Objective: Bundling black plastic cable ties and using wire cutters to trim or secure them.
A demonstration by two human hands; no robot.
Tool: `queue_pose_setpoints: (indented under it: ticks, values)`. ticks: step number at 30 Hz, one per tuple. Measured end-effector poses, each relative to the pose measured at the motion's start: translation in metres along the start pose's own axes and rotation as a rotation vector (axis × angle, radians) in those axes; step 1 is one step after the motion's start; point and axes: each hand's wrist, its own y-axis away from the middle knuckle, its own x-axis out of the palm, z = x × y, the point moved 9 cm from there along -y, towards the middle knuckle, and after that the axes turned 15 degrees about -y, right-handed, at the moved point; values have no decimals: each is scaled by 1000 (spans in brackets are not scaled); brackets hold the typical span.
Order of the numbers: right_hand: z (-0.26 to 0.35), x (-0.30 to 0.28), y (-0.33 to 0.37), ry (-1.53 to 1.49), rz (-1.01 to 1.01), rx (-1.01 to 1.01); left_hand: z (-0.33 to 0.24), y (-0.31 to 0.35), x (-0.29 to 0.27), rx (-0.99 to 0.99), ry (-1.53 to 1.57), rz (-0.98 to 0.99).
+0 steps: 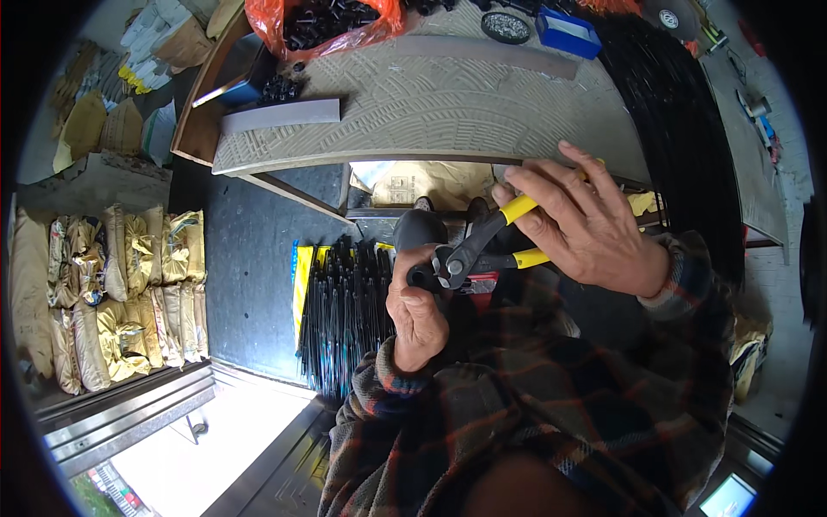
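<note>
1. A patterned workbench (pixel 448 103) fills the upper middle, its near edge curving above both hands
2. A mass of black rods or cables (pixel 680 129) lies along the bench's right edge, running down toward the floor
3. Rows of tan and yellow sacks (pixel 121 293) are stacked on the floor, well apart to the left
4. A bundle of thin black rods (pixel 345 310) sits on the dark floor below the bench's near edge, just left of the left hand
5. An orange plastic bag (pixel 319 21) of black parts rests at the far edge of the bench; a blue tray (pixel 567 33) sits nearer the far right corner
6. The right hand (pixel 586 224) is closed around the yellow-handled pliers (pixel 482 246), fingers wrapped over the upper handle, below the bench's near edge
7. The left hand (pixel 418 314) pinches a small black part (pixel 420 276) between thumb and fingers, held up to the pliers' head
8. The pliers' jaws meet that black part; whether they bite on it cannot be told
</note>
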Motion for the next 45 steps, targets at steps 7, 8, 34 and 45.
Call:
queue_pose_setpoints:
  ticks: [7, 8, 34, 45]
  values:
    - [3, -3, -4, 263, 157, -141, -2, -3, -1, 116, -98, -22]
    - [1, 5, -5, 174, 256, -144, -1, -2, -1, 112, -103, -21]
    - [-5, 61, 34, -1228, 851, 231, -4, -3, 26, 185, -7, 248]
    - [-182, 79, 72, -55, 167, 546, -115, 99, -288, 811, 143, -854]
